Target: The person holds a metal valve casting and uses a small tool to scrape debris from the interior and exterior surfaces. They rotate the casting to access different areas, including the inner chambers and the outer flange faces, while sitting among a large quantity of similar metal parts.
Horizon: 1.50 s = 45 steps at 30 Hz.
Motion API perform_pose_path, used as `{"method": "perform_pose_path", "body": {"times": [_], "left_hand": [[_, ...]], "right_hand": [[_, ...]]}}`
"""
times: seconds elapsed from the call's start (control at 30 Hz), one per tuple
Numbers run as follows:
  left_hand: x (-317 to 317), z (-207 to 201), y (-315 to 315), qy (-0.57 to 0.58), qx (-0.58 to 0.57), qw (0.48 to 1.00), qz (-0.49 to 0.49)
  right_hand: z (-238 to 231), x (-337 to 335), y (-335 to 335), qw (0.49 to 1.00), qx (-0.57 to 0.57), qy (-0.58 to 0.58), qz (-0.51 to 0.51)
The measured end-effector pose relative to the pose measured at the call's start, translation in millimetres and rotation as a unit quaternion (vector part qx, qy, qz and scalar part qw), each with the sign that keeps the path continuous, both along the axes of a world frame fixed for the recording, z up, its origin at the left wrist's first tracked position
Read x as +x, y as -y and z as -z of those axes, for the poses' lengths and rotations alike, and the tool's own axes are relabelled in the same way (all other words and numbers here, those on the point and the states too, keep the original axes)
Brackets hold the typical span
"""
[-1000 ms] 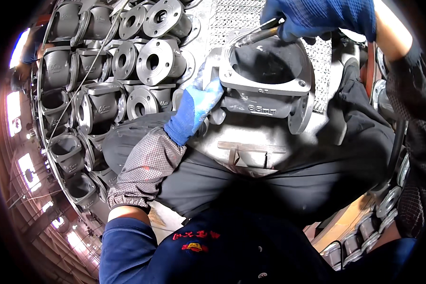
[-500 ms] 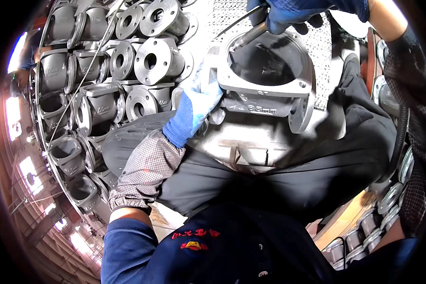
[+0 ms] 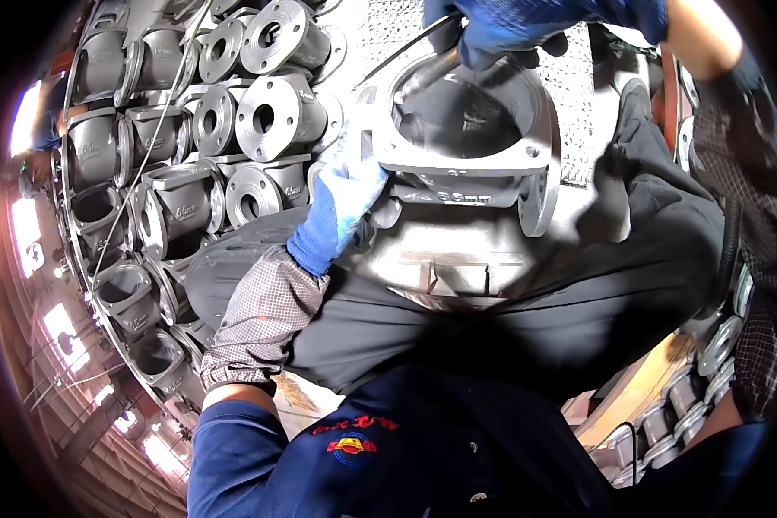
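On the left, grey flanged valve bodies (image 3: 278, 123) stand stacked in rows. The left gloved hand (image 3: 341, 200) has its grip closed on the left end of the square-flanged valve body (image 3: 453, 162) in front of the person's lap. The right gloved hand (image 3: 511, 28), wrapped around a cylindrical tool (image 3: 424, 76), has edged left over the last second; the tool now slants more steeply into the mouth, bringing its tip probably against the inner wall, though shadow obscures contact.
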State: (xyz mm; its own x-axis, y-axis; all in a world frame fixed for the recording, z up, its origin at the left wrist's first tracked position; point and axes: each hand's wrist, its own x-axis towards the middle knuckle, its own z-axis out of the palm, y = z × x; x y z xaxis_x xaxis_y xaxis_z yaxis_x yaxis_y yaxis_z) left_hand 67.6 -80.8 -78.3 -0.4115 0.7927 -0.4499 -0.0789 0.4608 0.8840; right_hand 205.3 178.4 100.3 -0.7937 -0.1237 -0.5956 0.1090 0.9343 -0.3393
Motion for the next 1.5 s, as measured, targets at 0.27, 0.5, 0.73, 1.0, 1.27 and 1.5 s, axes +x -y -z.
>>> {"method": "perform_pose_path", "body": {"times": [0.27,0.5,0.73,1.0,1.27,1.5], "left_hand": [[7.1,-9.8,10.1,-0.069,0.011,0.997,0.026],[-2.9,-8.8,-6.6,-0.179,0.082,0.972,0.125],[-18.8,-21.6,-30.5,-0.326,0.214,0.881,0.269],[-7.4,-48.8,-58.9,-0.047,0.114,0.992,-0.010],[4.2,-88.6,-50.5,-0.346,0.079,0.934,0.050],[-9.9,-80.4,-29.7,-0.320,0.085,0.943,0.025]], "right_hand": [[64.4,91.8,-35.8,0.858,-0.352,-0.205,0.314],[110.9,126.3,61.2,0.523,-0.400,-0.224,0.718],[170.7,105.1,86.7,0.492,-0.349,-0.326,0.728],[182.9,82.8,78.7,0.504,-0.284,-0.301,0.758],[189.8,85.9,107.8,0.523,-0.364,-0.335,0.694],[186.4,76.5,110.4,0.547,-0.387,-0.334,0.663]]}}
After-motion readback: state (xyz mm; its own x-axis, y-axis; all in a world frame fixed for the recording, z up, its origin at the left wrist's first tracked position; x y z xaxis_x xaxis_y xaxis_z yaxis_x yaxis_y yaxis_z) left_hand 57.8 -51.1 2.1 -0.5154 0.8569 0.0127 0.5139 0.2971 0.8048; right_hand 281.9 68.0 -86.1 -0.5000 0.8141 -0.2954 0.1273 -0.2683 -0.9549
